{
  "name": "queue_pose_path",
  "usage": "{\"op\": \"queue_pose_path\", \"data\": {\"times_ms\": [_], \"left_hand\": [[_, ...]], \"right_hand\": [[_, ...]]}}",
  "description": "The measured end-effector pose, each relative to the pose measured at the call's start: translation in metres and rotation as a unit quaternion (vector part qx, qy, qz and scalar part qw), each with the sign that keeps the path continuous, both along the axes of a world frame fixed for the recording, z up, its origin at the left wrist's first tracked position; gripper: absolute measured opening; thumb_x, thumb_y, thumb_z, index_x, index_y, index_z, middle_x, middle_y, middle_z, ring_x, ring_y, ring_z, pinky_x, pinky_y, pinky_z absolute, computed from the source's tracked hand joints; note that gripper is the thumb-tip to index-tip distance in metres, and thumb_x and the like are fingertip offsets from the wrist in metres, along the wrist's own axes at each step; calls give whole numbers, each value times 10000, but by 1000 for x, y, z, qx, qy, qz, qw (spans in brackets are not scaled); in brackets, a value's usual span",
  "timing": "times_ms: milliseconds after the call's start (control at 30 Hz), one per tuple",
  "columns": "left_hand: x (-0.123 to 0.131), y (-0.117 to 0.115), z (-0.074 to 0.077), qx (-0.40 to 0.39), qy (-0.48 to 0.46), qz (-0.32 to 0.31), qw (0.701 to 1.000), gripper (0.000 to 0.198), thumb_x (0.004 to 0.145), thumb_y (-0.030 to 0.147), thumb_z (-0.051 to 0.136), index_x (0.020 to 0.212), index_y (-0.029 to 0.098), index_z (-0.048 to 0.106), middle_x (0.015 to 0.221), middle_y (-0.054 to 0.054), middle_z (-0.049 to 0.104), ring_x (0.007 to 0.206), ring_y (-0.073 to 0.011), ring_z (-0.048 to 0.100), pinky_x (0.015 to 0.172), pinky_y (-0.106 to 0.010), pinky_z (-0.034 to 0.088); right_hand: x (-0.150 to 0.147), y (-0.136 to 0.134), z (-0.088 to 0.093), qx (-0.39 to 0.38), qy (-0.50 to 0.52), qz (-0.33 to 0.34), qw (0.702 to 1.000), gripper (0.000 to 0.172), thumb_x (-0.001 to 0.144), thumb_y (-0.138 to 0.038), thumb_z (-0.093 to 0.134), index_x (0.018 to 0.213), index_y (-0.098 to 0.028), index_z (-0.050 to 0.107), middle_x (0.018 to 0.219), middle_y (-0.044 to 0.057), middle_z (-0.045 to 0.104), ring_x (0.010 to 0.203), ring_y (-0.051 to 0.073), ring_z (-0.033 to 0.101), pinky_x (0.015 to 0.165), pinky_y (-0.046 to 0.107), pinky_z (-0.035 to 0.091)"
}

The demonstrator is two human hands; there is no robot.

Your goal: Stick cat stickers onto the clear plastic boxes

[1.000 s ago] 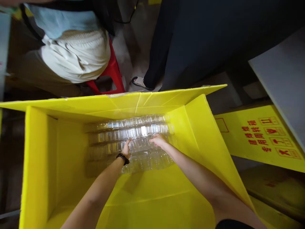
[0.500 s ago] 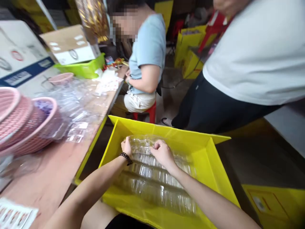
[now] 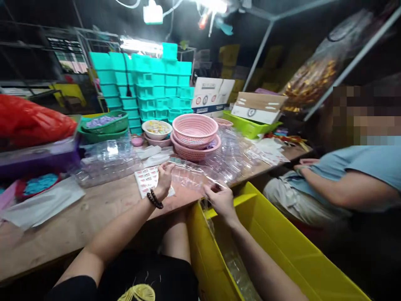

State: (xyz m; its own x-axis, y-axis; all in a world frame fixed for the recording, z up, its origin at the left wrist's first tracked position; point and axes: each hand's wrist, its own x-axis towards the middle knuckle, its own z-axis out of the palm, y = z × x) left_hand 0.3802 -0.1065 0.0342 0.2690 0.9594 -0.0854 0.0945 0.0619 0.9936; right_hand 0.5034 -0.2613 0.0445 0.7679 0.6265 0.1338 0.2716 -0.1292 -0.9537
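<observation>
A clear plastic packaging strip [image 3: 188, 177] with moulded compartments stretches between my two hands, above the table's front edge. My left hand [image 3: 164, 180], with a dark beaded bracelet at the wrist, is closed on its left end. The right end is pinched by my right hand [image 3: 221, 202], which is over the corner of a yellow box [image 3: 282, 238]. More clear plastic packaging [image 3: 239, 274] lies inside that box, partly hidden by my right forearm. Just behind my left hand is a printed sticker sheet [image 3: 147, 180] on the wooden table [image 3: 106, 209].
Stacked pink baskets [image 3: 194, 129] stand behind the strip, beside a heap of clear plastic packs [image 3: 230, 154]. Farther left are green baskets [image 3: 106, 123] and a red tray [image 3: 37, 184] of blue pieces. Turquoise bins [image 3: 150, 83] rise behind. A seated person [image 3: 354, 179] is at right.
The view has swung left from the yellow box to the table. Both hands have come up out of the box with the plastic strip, now over the table edge.
</observation>
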Motion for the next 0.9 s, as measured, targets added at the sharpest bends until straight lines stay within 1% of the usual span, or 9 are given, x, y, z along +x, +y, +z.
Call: {"op": "queue_pose_path", "data": {"times_ms": [67, 133, 200, 267, 400, 500, 633, 767, 900], "left_hand": [[-37, 25, -3, -5, 27, 39, 999, 533, 981, 427, 417, 1436, 165, 326, 1481, -164, 452, 1328, -260, 478, 1059, -391, 416], [-59, 47, -9, -3, 59, 64, 996, 584, 952, 455, 443, 1434, 151, 320, 1517, -181, 420, 1398, -286, 404, 1118, -392, 340], [-69, 69, -14, 8, 89, 70, 993, 620, 910, 482, 504, 1415, 153, 360, 1530, -182, 420, 1438, -316, 347, 1155, -406, 273], [-66, 88, -19, 21, 117, 63, 991, 640, 868, 490, 561, 1396, 165, 400, 1521, -177, 445, 1450, -338, 328, 1168, -417, 241], [-38, 118, -23, 53, 158, 34, 985, 688, 797, 460, 653, 1377, 155, 446, 1481, -190, 490, 1450, -358, 326, 1182, -411, 217], [-14, 135, -22, 77, 175, 6, 981, 689, 764, 422, 693, 1363, 157, 480, 1500, -196, 460, 1472, -348, 288, 1206, -395, 159], [0, 150, -18, 83, 182, -30, 979, 700, 789, 386, 678, 1394, 114, 457, 1551, -226, 372, 1483, -350, 263, 1207, -462, 160], [-11, 141, -17, 83, 160, -62, 982, 711, 760, 348, 704, 1386, 102, 474, 1610, -209, 276, 1515, -349, 189, 1222, -421, 138], [-33, 105, -23, 79, 111, -76, 988, 694, 744, 328, 710, 1388, 180, 500, 1640, -120, 245, 1536, -282, 145, 1240, -368, 100]], "right_hand": [[-13, 51, -2, -16, 60, 63, 996, 393, 661, -341, 782, 606, -225, 411, 577, -54, 449, 524, 116, 481, 498, 258, 461], [-18, 93, -4, -44, 118, 112, 986, 404, 681, -308, 801, 597, -209, 418, 548, -65, 443, 489, 98, 480, 460, 234, 453], [-17, 124, -6, -77, 167, 144, 972, 325, 769, -298, 773, 646, -173, 499, 573, -60, 486, 493, 83, 491, 460, 214, 454], [-12, 142, -11, -105, 208, 157, 960, 208, 887, -309, 690, 817, -134, 601, 697, -32, 579, 556, 81, 545, 505, 212, 487], [5, 153, -29, -135, 275, 143, 941, 254, 965, -338, 598, 1125, -141, 616, 1018, 46, 655, 794, 136, 646, 674, 292, 570], [16, 155, -42, -136, 311, 126, 932, 275, 965, -339, 596, 1162, -147, 607, 1070, 60, 651, 844, 153, 652, 712, 316, 578], [25, 163, -51, -118, 321, 125, 931, 254, 966, -330, 597, 1140, -146, 614, 1043, 53, 655, 815, 141, 650, 689, 299, 577], [28, 168, -56, -96, 274, 137, 947, 241, 962, -327, 604, 1115, -141, 618, 1009, 43, 656, 786, 133, 645, 669, 288, 572], [26, 168, -63, -67, 170, 152, 971, 187, 955, -323, 607, 968, -136, 610, 807, -11, 616, 629, 94, 587, 572, 236, 525]]}}
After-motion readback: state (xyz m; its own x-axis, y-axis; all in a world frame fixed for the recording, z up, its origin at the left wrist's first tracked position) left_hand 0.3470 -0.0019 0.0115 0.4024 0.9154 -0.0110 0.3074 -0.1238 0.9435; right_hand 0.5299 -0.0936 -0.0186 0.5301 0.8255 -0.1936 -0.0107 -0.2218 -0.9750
